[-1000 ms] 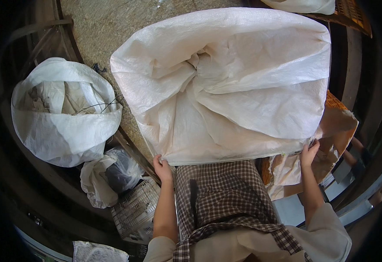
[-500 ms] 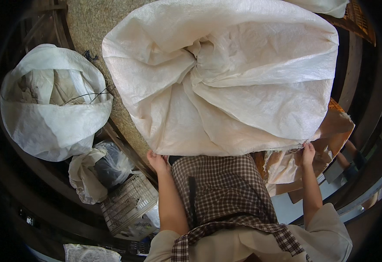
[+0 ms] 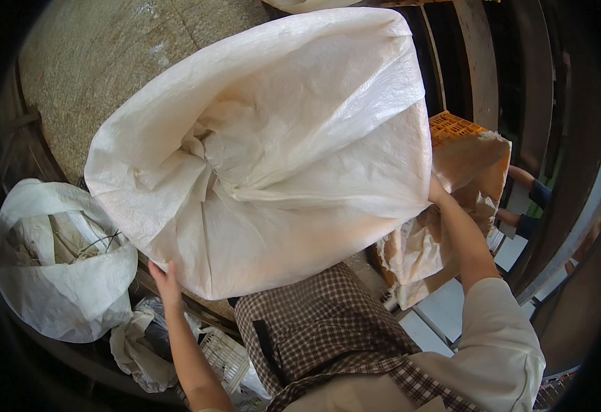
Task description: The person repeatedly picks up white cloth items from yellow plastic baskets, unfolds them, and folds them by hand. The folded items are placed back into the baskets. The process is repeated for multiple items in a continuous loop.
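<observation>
A large white woven sack (image 3: 300,233) fills the middle of the view, its wide mouth spread toward me and its inside gathered in folds to a deep hollow. At the sack's lower left rim is my left hand (image 3: 167,283), closed on the edge, with some fingers hidden by the cloth. My right hand (image 3: 437,191) grips the rim on the right side, mostly tucked behind the fabric. Below the sack shows my brown checked apron (image 3: 314,323).
Another white sack (image 3: 60,295), holding cloth and string, stands at left. Near it are a crumpled bag (image 3: 139,353) and a pale plastic crate (image 3: 226,360). On the right is an orange crate (image 3: 455,126) with a torn sack (image 3: 417,254) by it. Another person's arms (image 3: 523,178) show beyond.
The view has turned. The sack has shifted left and tilted, with my left hand moving left along with it. My right hand has gone up the sack's right side.
</observation>
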A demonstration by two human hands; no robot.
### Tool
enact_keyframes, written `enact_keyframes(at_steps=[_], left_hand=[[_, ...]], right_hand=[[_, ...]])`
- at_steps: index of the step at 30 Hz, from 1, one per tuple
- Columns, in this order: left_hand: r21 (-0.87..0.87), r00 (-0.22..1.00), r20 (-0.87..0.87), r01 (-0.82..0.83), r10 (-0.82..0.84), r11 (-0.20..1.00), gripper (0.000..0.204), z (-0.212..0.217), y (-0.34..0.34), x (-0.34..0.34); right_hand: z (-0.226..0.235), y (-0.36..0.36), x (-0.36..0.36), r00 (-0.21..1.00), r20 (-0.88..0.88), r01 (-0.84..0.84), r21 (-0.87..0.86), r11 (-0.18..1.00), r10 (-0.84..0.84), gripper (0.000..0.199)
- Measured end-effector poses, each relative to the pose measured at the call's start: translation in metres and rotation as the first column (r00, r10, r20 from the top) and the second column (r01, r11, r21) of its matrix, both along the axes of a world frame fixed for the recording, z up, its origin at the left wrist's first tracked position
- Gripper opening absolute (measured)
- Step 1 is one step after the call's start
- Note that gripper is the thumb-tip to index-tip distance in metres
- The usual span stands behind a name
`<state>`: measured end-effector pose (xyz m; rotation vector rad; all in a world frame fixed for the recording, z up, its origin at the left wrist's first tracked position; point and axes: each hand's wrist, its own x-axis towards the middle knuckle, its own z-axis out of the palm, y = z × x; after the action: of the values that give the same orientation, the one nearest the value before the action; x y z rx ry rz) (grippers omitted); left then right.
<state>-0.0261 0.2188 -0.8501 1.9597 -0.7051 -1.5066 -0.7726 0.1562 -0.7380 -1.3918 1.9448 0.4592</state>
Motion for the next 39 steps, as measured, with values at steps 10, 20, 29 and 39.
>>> enact_keyframes(at_steps=[10,20,29,39], left_hand=[[0.152,0.864,0.494,0.025,-0.098,0.988,0.071,-0.002,-0.016,-0.030],[0.039,0.222,0.811,0.902,-0.541,0.429,0.063,0.039,-0.127,-0.101],[0.786,-0.457,0.400,0.617,-0.794,0.040,0.055,-0.083,-0.197,-0.066],[0.195,0.362,0.795,0.608,-0.487,0.769,0.066,0.024,-0.102,-0.052]], right_hand=[[-0.065,-0.042,0.015,0.557,0.261,0.831,-0.167,0.531,-0.788,0.032],[0.025,-0.125,0.238,0.780,0.393,-0.207,-0.574,0.792,0.488,0.038],[-0.181,-0.135,0.155,0.519,-0.364,-0.370,0.720,0.587,0.773,0.051],[0.004,-0.129,0.196,0.891,-0.288,-0.453,-0.610,0.650,0.351,0.052]])
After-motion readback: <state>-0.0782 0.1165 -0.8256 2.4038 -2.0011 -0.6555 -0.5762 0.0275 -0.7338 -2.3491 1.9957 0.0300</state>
